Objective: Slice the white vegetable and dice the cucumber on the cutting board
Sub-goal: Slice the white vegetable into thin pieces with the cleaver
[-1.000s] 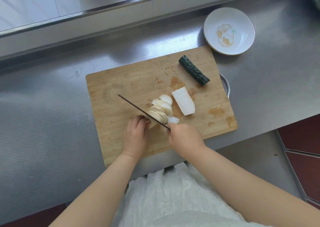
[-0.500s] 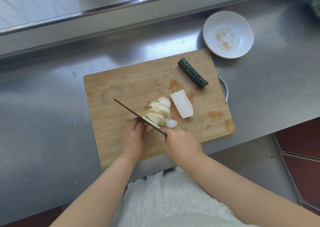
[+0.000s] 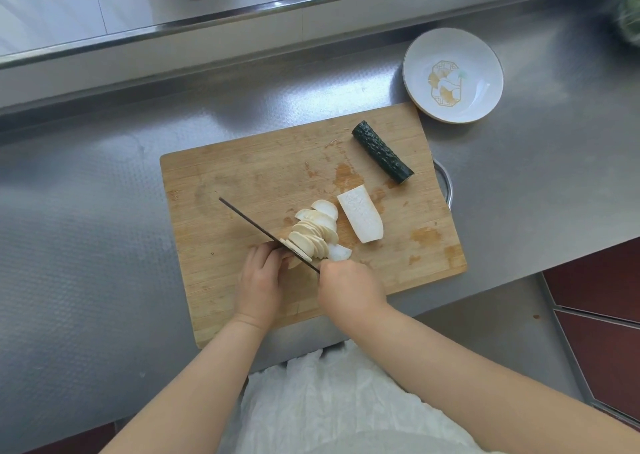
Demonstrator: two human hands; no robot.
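- Head view: I see my left hand (image 3: 259, 280) with fingers curled on the last white vegetable end (image 3: 292, 262) against the knife (image 3: 266, 234).
- My right hand (image 3: 348, 289) grips its handle.
- Slices (image 3: 317, 230) fan beside a white half (image 3: 360, 214).
- The cucumber (image 3: 382, 151) lies at the cutting board (image 3: 242, 176) far corner, near a saucer (image 3: 453, 74).

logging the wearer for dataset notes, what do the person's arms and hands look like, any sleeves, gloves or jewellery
Both forearms are bare from the frame's lower edge to the wrists, with no sleeves in view. The left hand and right hand wear no gloves; no rings, watch or bracelet show. A crinkled white garment covers the torso between the arms.
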